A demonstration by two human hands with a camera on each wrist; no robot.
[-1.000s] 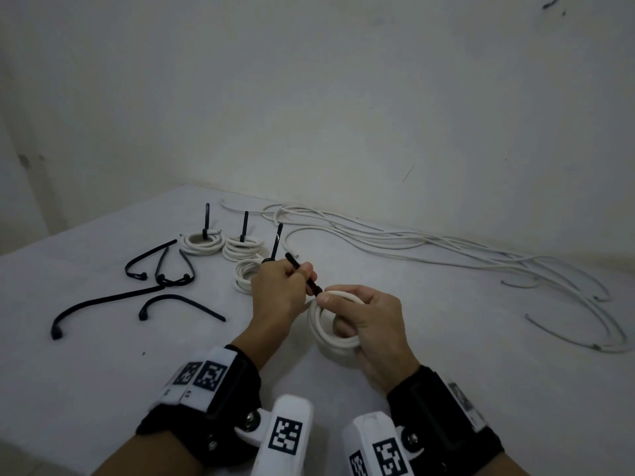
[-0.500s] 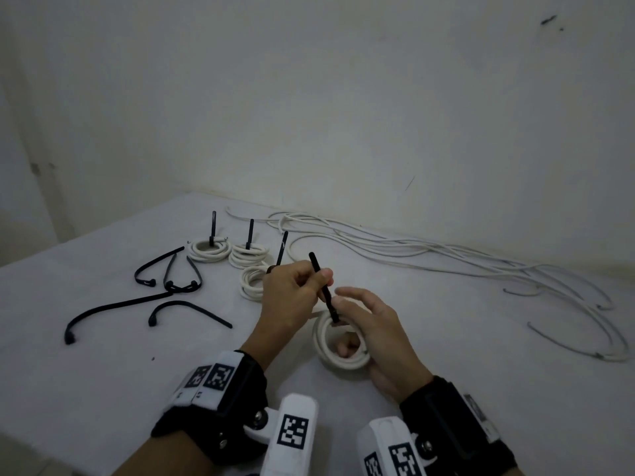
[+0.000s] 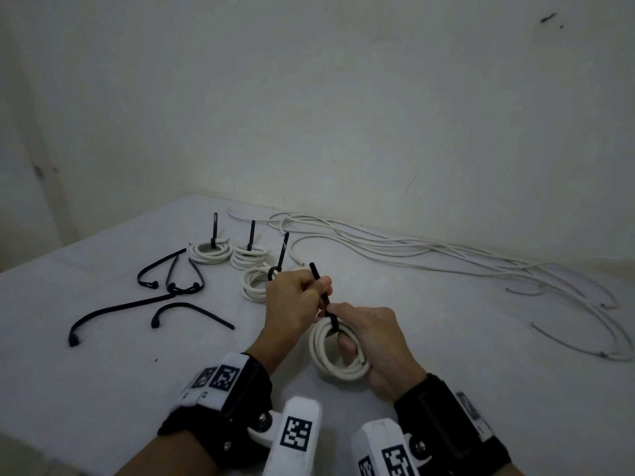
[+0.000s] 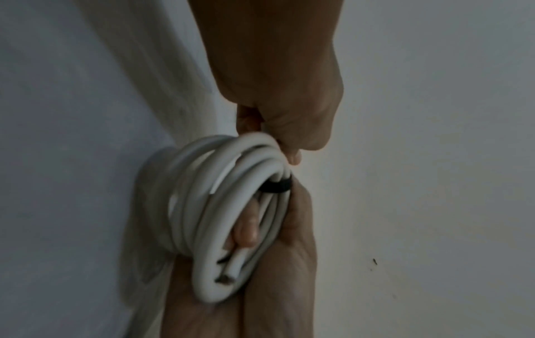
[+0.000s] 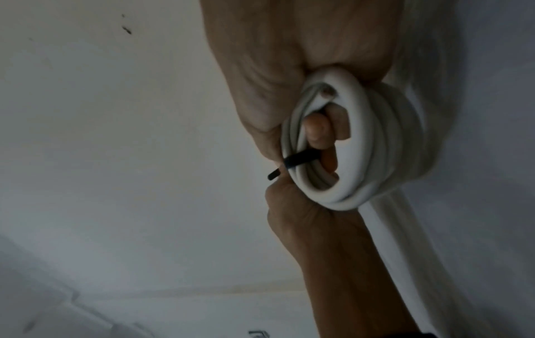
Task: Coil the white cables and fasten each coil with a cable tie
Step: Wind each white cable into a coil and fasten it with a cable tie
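Observation:
My right hand (image 3: 347, 326) grips a small coil of white cable (image 3: 331, 359) just above the table, with a finger through its middle (image 5: 317, 128). A black cable tie (image 3: 330, 321) is looped round the top of the coil; its band (image 4: 275, 188) lies snug on the strands. My left hand (image 3: 321, 286) pinches the tie's tail (image 3: 315, 273), which sticks up and away from the coil. In the right wrist view the tie (image 5: 299, 159) crosses the coil (image 5: 364, 148) and my left hand (image 5: 312, 219) is just below it. A cut cable end (image 4: 228, 273) shows inside the coil.
Three tied coils (image 3: 210, 252) (image 3: 249, 258) (image 3: 256, 285) stand behind my left hand, tie tails upright. Several loose black ties (image 3: 120, 309) (image 3: 187, 312) lie at the left. Long uncoiled white cables (image 3: 446, 266) run along the wall to the right.
My left hand has drawn the tie's tail up and away from the coil, and the loop has closed tighter round the strands. My right hand keeps its hold on the coil.

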